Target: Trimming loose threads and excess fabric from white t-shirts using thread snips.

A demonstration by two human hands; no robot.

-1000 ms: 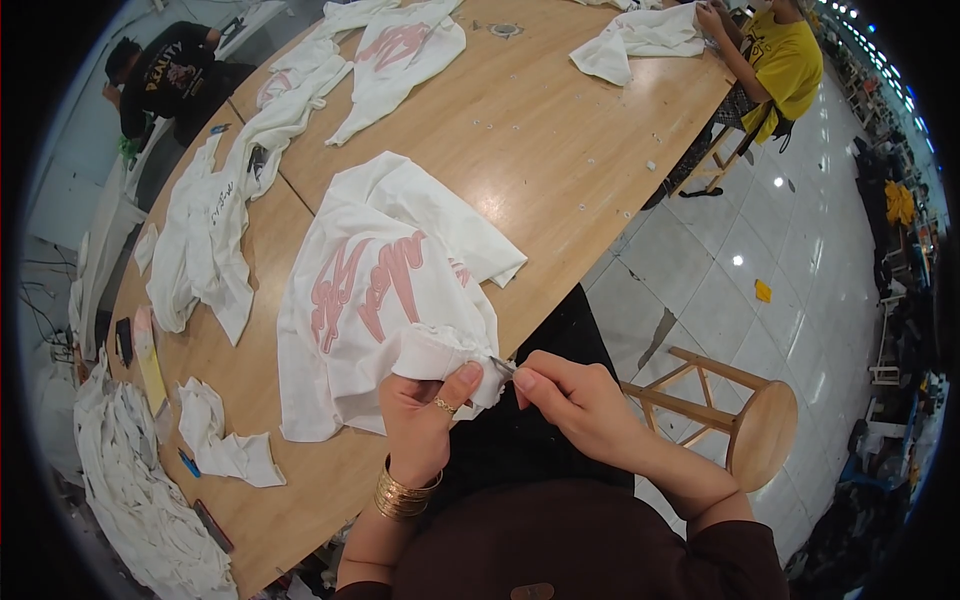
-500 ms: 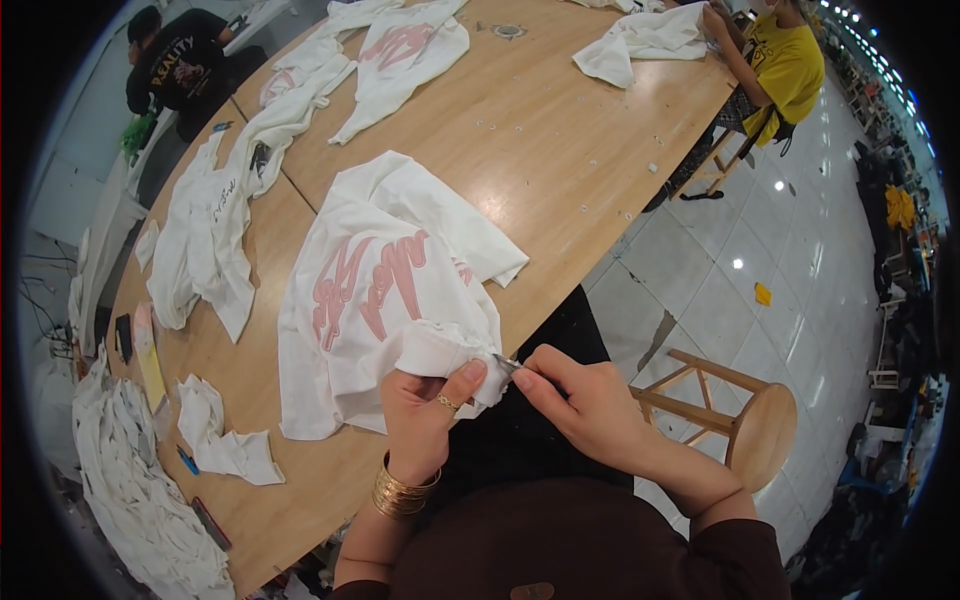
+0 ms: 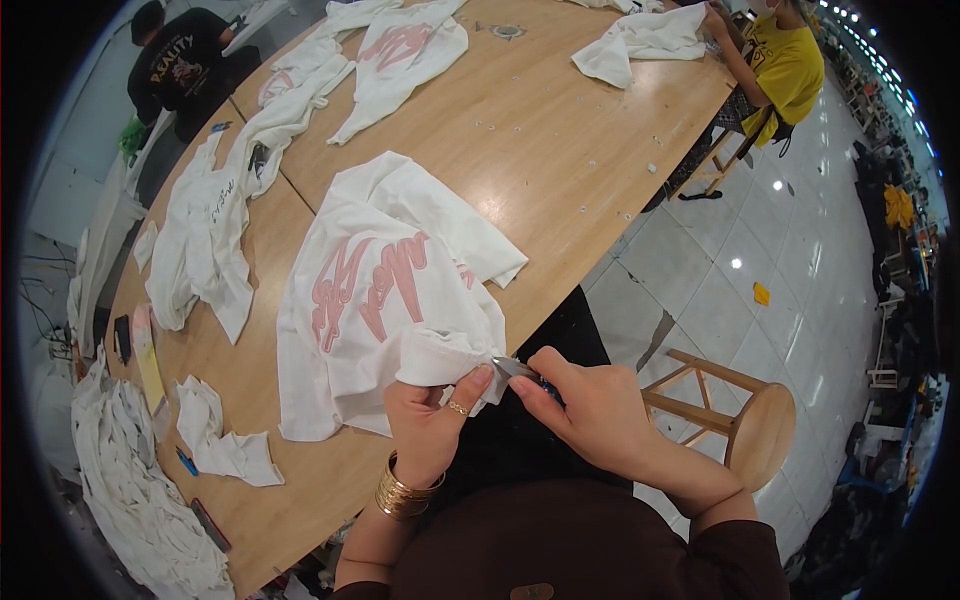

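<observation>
Shirt [image 3: 392, 300], white with pink lettering, lies on the wooden table [image 3: 500, 160], one end at the near edge. The left hand [image 3: 428, 420] pinches that end between thumb and fingers; the right hand [image 3: 590, 405] curls closed around small snips [image 3: 509, 366], metal tip against it.

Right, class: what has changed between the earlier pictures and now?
The right hand has moved slightly right and back, baring more of the snips; the left hand has edged right. The person in black has moved right, head higher. Nothing was let go: both hands kept their holds. Most of the garment and the stool stayed put.
</observation>
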